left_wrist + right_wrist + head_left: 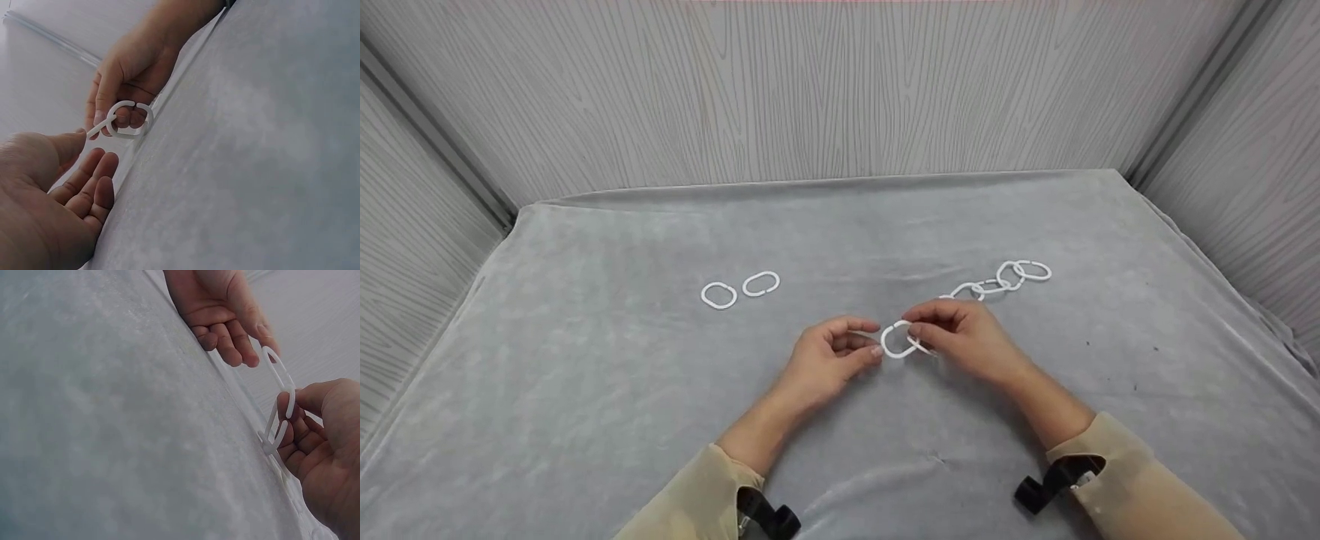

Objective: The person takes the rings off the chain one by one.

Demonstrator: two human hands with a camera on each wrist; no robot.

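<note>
Pinching chain (1005, 286) with right hand (967, 335), presumably steadying end link (897, 356) for left hand (829, 358); cannot confirm left-hand pinch.

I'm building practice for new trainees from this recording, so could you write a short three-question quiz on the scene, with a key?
1. Count: How many loose white oval links lie on the gray cloth, apart from the chain?

2. True or false: The loose white oval links are hooked to each other.

3. Multiple choice: In the head view, which of these is nearest to the loose white oval links?
A) the right hand
B) the left hand
C) the far end of the chain

Key: 1. Two. 2. False; they lie separately, with a gap between them. 3. B.
</note>
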